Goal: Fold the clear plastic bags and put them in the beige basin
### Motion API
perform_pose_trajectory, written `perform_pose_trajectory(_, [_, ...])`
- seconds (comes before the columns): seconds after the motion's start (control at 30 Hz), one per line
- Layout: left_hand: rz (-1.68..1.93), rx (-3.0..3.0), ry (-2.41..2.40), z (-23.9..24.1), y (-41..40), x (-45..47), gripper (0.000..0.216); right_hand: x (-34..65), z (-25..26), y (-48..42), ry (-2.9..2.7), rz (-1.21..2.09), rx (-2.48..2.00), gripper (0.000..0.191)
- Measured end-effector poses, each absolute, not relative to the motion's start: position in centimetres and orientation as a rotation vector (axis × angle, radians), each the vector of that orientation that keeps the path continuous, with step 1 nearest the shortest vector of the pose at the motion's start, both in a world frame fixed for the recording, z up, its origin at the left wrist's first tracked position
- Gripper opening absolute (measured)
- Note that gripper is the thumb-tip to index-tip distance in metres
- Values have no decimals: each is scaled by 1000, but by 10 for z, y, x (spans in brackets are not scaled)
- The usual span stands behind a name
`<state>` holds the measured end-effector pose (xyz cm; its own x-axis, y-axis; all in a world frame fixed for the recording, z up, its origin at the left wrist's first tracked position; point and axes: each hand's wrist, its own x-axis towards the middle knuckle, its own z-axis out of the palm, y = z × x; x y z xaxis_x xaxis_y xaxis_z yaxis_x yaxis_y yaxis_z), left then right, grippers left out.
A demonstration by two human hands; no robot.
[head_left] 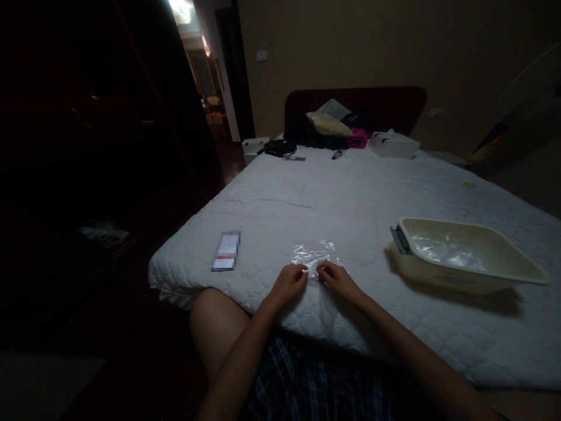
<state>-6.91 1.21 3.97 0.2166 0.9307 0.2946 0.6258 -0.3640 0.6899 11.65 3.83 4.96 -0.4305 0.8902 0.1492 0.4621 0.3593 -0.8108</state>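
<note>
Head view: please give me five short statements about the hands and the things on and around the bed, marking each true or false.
1. The left hand and right hand are both at the clear plastic film. True.
2. The cream tub stands to the right of both hands. True.
3. A phone lies between the hands and the tub. False: it lies on the bed, left of both hands.
4. The headboard is white. False: it is dark red.
5. Shiny clear material shows inside the tub. True.
</note>
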Motion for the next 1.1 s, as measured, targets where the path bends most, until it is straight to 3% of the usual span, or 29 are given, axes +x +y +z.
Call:
perform_pose_trajectory(0.2, [1014, 2118, 1568, 34, 13, -63, 29, 112, 44, 43, -2000, 762, -1208, 18])
perform_pose_trajectory(0.4, [1065, 2174, 1624, 32, 15, -62, 29, 108, 40, 51, -1889, 870, -1210, 22])
perform_pose_trajectory(0.73, [948, 2403, 1637, 30, 15, -60, 22, 107, 45, 54, -2025, 669, -1312, 8])
perform_pose_trajectory(1.1, [992, 2371, 1760, 24, 20, -56, 27, 110, 29, 69, -1660, 932, -1358, 29])
